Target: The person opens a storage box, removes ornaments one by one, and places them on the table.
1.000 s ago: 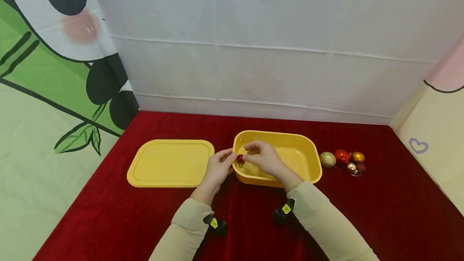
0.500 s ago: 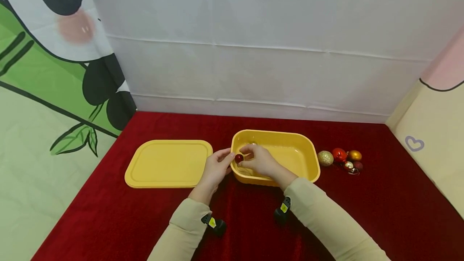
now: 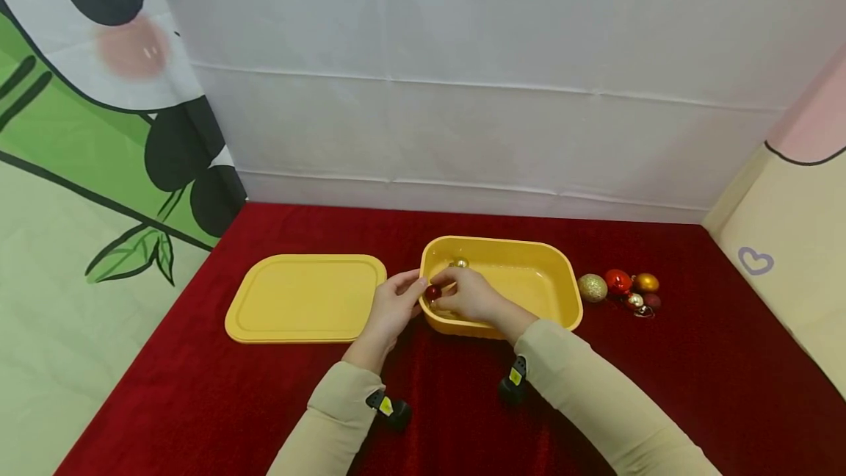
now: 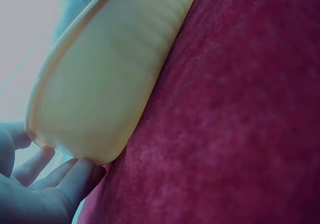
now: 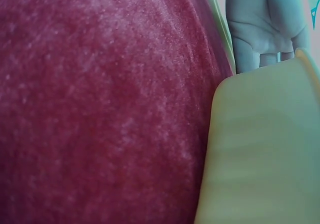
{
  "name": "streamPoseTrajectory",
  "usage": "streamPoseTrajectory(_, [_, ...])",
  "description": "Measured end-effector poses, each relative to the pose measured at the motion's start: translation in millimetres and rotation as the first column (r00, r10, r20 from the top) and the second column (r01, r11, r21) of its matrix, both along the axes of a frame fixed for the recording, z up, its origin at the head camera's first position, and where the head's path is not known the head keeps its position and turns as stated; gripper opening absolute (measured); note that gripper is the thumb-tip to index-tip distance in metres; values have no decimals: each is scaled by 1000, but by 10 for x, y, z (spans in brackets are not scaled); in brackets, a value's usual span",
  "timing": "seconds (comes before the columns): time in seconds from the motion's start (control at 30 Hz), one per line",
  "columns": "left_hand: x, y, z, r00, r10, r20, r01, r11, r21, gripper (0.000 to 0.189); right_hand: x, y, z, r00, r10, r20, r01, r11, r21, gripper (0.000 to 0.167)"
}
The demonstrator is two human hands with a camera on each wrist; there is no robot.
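Note:
A yellow plastic box (image 3: 529,286) stands uncovered on the red cloth. My left hand (image 3: 391,308) holds its left end, with the thumb at the rim; in the left wrist view the fingers (image 4: 75,176) press against the outer wall. My right hand (image 3: 468,296) reaches down inside the box's left part, finger and thumb around a small dark red Christmas bauble (image 3: 432,293). Behind the right hand, a small gold bauble (image 3: 460,262) lies in the box, partly covered. In the right wrist view only the left hand (image 5: 267,18) shows, beyond the box wall (image 5: 265,144).
The flat yellow lid (image 3: 305,298) lies left of the box. Right of the box is a cluster of baubles: a glittery gold one (image 3: 593,288), a bright red one (image 3: 618,282), an orange-gold one (image 3: 645,283) and smaller ones. A white cloth wall (image 3: 463,131) rises behind the table.
The right hand has moved left and closed its finger and thumb around the dark red bauble, uncovering the gold bauble behind. The left hand keeps its hold on the box end.

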State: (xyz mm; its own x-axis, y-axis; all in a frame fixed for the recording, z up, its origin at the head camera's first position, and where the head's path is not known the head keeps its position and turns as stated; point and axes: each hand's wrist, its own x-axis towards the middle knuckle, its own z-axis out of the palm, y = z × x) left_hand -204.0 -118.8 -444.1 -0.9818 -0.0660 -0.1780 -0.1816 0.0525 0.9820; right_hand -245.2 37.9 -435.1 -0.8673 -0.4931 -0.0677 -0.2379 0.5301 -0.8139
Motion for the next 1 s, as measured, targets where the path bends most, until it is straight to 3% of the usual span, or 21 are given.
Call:
streamPoseTrajectory(0.27, [15, -12, 39, 1000, -6, -7, 6, 1000, 6, 39, -5, -17, 21, 998, 35, -55, -35, 999, 4, 29])
streamPoseTrajectory(0.47, [15, -16, 33, 1000, -9, -4, 9, 1000, 5, 39, -13, 9, 43, 999, -37, -13, 37, 999, -14, 29])
streamPoseTrajectory(0.67, [14, -21, 8, 1000, -7, -3, 7, 1000, 8, 39, 5, 93, 77, 996, -89, 30, 92, 988, -127, 30])
streamPoseTrajectory(1.0, [12, -13, 8, 1000, 10, 10, -10, 999, -33, 41, -4, 305, 139, 994, -111, -2, 109, 978, -180, 31])
